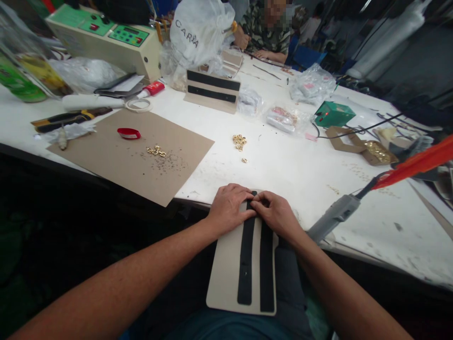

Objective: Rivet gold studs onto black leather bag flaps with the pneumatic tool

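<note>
A beige panel (226,264) with rounded corners rests on my lap, its far end against the table edge. Two black strips run along it, and the left black strip (245,264) bears a small stud near its lower end. My left hand (230,208) lies over the far end of the panel, gripping it, with the thumb reaching to the strip. My right hand (276,212) is closed in a pinch at the top of the same strip, close to the left fingertips. Whatever sits between the right fingertips is hidden.
Gold chain pieces (239,141) lie ahead on the white table (279,170). Brown card (177,137) at left carries more chain and a red loop (129,134). To the right stand a grey tool (334,217) and a green box (334,114). A person (265,33) sits opposite.
</note>
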Available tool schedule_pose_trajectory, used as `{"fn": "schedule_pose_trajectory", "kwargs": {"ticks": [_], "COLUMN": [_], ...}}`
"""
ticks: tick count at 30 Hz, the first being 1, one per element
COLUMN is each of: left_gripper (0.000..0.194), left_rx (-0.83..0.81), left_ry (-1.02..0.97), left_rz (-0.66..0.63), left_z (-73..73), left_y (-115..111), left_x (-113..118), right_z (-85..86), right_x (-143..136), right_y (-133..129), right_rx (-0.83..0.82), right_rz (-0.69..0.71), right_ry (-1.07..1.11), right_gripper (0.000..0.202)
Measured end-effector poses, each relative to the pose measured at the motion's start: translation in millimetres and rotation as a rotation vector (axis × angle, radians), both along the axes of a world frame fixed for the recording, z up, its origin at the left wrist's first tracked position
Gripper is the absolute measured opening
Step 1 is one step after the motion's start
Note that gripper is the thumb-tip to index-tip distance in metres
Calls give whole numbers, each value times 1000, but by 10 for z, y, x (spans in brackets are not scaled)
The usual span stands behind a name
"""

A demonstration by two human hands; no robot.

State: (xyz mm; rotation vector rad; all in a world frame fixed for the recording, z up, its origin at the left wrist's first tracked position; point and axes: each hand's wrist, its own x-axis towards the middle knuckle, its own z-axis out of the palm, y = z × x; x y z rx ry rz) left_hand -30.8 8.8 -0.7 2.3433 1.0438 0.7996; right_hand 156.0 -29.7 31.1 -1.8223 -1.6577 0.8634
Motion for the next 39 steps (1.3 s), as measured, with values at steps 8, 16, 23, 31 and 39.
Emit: {"fn": "schedule_pose_trajectory", "kwargs": {"ticks": [8,16,23,31,39], "left_gripper": [39,38,34,34,33], "left_rx": [-12,-5,-9,16,12], "left_ry": [19,15,18,53,27], "left_rz": [-5,10,12,-19,-22], "left_z": [31,58,42,94,62], "left_y": [11,2,-2,28,31], "left_x": [1,8,9,11,-10], "right_z": [91,211,156,29,363], "right_x": [41,-11,545,998,508], "right_y": [115,-285,-1253,-1029,-718], "right_rx": [-109,148,447,67,347], "right_rz": [47,-129,-799,-702,-632], "right_ry": [-42,156,-33,-74,797], "right_gripper": [14,27,40,63,43]}}
